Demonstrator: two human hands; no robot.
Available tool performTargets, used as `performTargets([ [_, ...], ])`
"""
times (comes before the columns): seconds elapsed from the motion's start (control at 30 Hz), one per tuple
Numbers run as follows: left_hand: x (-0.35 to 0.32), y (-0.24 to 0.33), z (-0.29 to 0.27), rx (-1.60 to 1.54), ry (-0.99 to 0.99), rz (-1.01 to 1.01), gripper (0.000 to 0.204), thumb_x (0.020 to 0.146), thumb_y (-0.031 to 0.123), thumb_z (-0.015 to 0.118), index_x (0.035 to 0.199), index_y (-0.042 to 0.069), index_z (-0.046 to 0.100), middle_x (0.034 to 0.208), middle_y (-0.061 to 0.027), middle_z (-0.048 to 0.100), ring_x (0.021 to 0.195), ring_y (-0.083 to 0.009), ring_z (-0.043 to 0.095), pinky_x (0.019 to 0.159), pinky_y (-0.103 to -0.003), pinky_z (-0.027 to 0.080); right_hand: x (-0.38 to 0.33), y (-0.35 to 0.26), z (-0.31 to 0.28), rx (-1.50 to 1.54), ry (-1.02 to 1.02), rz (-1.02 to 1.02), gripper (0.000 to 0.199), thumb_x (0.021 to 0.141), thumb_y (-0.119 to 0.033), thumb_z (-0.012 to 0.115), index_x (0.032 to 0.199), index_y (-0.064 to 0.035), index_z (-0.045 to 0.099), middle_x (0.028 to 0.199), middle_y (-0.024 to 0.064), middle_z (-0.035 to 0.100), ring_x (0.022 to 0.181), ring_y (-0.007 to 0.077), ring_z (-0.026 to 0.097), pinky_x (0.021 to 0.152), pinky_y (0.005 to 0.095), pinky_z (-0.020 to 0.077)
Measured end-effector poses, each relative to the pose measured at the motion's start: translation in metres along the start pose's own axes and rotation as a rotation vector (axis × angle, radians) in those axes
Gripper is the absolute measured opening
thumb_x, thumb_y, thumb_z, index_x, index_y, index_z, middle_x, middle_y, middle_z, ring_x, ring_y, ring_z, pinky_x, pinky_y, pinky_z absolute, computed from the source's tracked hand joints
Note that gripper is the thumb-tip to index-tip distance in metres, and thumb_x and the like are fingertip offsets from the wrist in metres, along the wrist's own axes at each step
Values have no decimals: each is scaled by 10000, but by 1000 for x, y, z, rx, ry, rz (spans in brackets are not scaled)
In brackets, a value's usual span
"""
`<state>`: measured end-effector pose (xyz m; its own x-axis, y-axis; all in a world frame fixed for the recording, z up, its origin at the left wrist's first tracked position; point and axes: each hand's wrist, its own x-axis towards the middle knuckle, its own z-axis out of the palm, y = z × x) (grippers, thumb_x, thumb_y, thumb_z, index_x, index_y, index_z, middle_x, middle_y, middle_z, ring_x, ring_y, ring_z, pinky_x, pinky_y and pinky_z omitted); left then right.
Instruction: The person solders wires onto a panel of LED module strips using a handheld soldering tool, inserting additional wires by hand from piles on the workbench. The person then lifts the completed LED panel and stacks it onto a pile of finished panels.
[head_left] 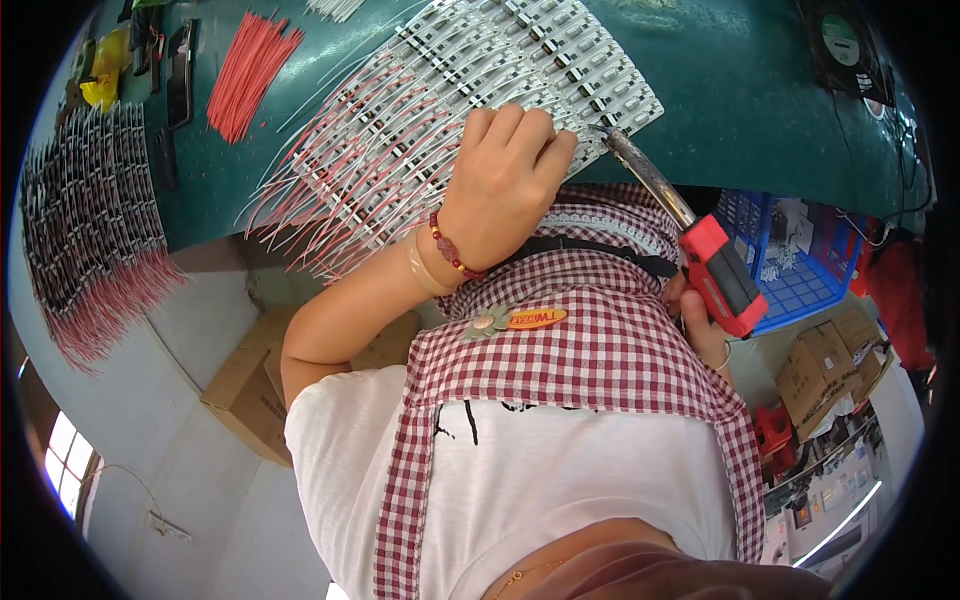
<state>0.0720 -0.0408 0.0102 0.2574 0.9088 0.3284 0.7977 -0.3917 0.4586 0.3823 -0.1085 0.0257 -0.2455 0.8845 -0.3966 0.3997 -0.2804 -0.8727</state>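
While your right hand (pixel 703 325) is gripping the soldering iron (pixel 705 240), your left hand (pixel 512 165) is curling over the circuit-board panel (pixel 480 85) on the workbench (pixel 740 130), its grip impossible to tell. Wires (pixel 330 175) in 2 colours are trailing leftward; right-hand boards (pixel 625 85) are apparently awaiting wiring.

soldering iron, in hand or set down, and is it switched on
In hand: the right hand grips the soldering iron, tip end at the white circuit panel. On or off, cannot tell: nothing visible shows it.
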Motion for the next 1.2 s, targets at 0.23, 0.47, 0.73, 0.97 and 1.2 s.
performTargets([
  [0.23,0,1,0,19,-8,-1,241,707,15,619,939,48,681,777,-30,519,737,-194,517,690,-334,373,-1,4,-3,25,-30,-16,158,881,-158,664,928,-8,652,819,50,650,731,164,610,685,295,477],
  [0.47,2,2,0,61,69,45,228,708,29,631,927,67,681,767,-16,511,718,-190,513,683,-326,368,-2,-1,1,199,-44,38,165,885,-167,660,913,-5,645,796,53,643,723,166,606,675,296,471],
  [0.73,-2,3,4,26,15,30,215,712,42,644,924,63,672,743,-21,483,698,-186,501,662,-328,359,-3,-1,-4,91,-72,69,178,855,-173,691,873,1,657,760,58,638,681,169,610,633,291,476],
  [0.97,-3,3,5,17,18,30,199,717,44,652,913,69,667,732,-23,466,698,-186,498,666,-330,356,-10,16,-4,-35,-78,107,379,916,-404,612,889,-31,554,783,29,555,704,102,485,641,237,373],
  [1.2,-3,2,7,32,12,28,186,719,47,661,903,75,666,731,-22,463,699,-185,499,668,-330,356,-4,1,0,131,-73,66,386,910,-393,631,887,-15,555,763,48,541,695,133,501,647,260,403],
])
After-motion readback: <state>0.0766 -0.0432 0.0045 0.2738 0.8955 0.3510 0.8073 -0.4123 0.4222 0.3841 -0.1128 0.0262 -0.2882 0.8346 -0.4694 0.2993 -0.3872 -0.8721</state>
